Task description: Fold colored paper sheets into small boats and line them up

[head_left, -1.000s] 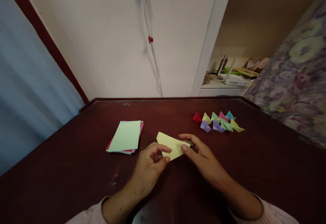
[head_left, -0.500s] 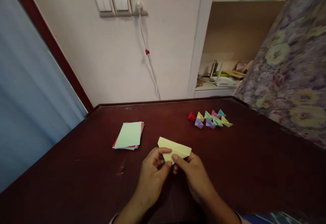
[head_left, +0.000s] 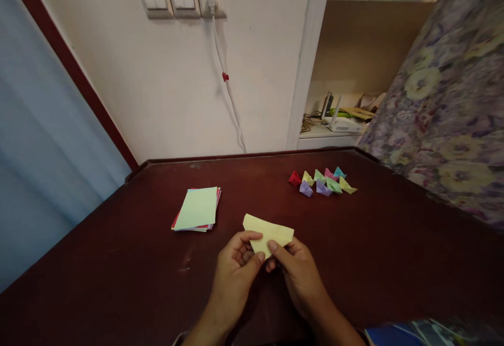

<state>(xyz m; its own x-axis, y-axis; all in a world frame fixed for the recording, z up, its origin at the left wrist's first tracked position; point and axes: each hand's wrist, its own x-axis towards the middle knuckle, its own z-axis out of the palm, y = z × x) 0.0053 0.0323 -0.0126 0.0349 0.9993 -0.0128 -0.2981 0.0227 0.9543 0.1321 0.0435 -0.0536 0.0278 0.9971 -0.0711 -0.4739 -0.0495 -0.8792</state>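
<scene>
A folded sheet of yellow paper (head_left: 268, 231) is held above the near middle of the table, its long edge away from me and its point towards me. My left hand (head_left: 236, 268) grips its left side between thumb and fingers. On the right, my right hand (head_left: 297, 267) pinches the same paper, thumb on top and fingers behind it. The fingertips beneath the paper are partly hidden.
To the left lies a stack of coloured paper (head_left: 198, 209), pale green on top. Several small folded paper boats (head_left: 323, 182) stand in two rows at the back right of the dark red table (head_left: 129, 262). A blue item (head_left: 394, 334) shows at the lower right.
Both hands keep hold of the yellow paper, with hardly any shift in the fingers. The whole view has moved slightly.
</scene>
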